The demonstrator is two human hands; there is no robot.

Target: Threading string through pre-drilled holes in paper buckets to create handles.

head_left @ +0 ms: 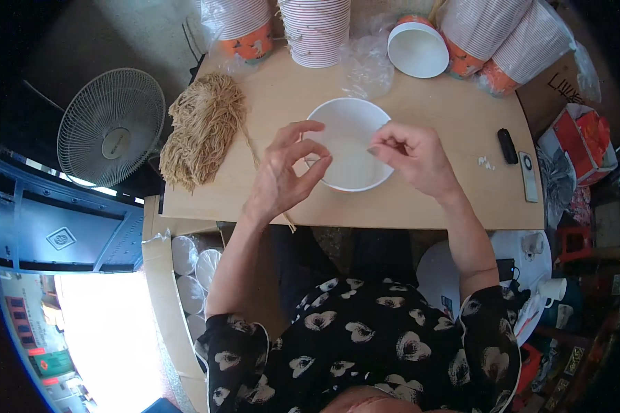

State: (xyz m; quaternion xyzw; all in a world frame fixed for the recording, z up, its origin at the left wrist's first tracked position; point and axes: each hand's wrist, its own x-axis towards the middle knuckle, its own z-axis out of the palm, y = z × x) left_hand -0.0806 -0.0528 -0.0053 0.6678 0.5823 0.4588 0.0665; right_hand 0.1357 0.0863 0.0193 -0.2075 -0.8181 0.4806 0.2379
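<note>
A white paper bucket [351, 180] stands upright on the table in front of me, its round mouth facing up. Over its left rim is my left hand [280, 168], thumb and index finger curled together into a ring. A thin pale bit shows by these fingertips, too small to make out. My right hand [420, 157] is above the right rim, its thumb and fingers pinched; whatever they hold is hidden. A tan bundle of twine [203, 127] lies to the left. One strand runs from it behind my left hand, and its end shows at the table's front edge.
Stacked paper buckets [315, 31] line the back, with one bucket [419, 49] tipped over beside a clear plastic bag [366, 65]. On the right lie a black object [507, 146], a slim device [528, 177] and white bits [486, 163]. A fan [114, 131] stands left.
</note>
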